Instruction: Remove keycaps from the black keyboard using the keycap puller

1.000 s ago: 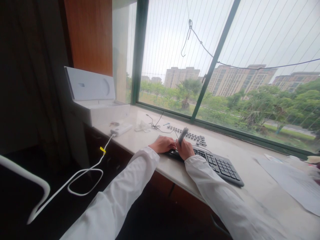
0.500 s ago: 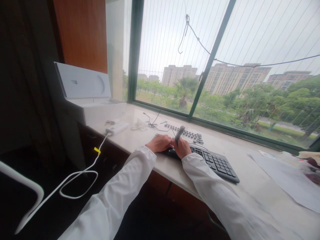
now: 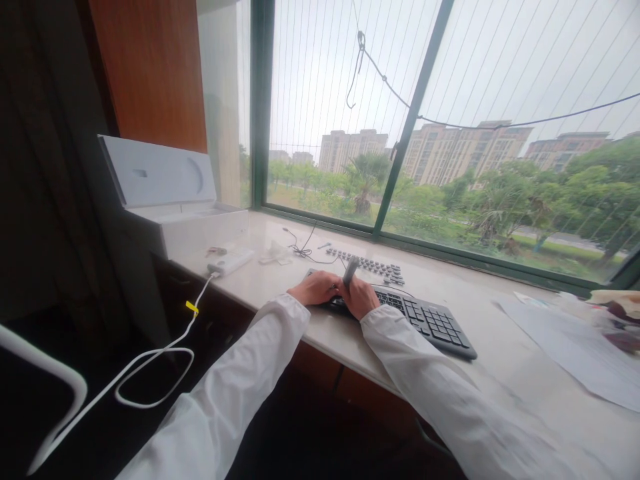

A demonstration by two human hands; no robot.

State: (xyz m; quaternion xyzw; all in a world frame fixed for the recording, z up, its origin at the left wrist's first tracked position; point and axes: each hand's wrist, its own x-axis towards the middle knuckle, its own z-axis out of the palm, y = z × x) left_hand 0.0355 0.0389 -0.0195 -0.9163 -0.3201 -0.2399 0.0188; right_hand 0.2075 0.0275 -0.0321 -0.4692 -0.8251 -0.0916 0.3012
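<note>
A black keyboard (image 3: 430, 320) lies along the front edge of the counter. Over its left end rests my left hand (image 3: 316, 288), fingers curled in and partly hidden; I cannot make out what is in them. My right hand (image 3: 361, 298) is wrapped round a dark grey stick-like tool (image 3: 351, 268), whose upper end sticks up above the fist. Its lower end is hidden, close to the left fingers and the keys. Behind the keyboard, many loose keycaps (image 3: 383, 268) are set out in rows.
A thin black cable (image 3: 303, 251) and a small clear plastic piece (image 3: 277, 255) lie left of the keycaps. Farther left are a white power strip (image 3: 233, 262) and an open white box (image 3: 200, 230). Paper sheets (image 3: 570, 343) lie at right. The window (image 3: 325, 180) stands behind.
My right hand has shifted slightly left, closer to my left hand, and the tool sits lower. The camera view has turned a little.
</note>
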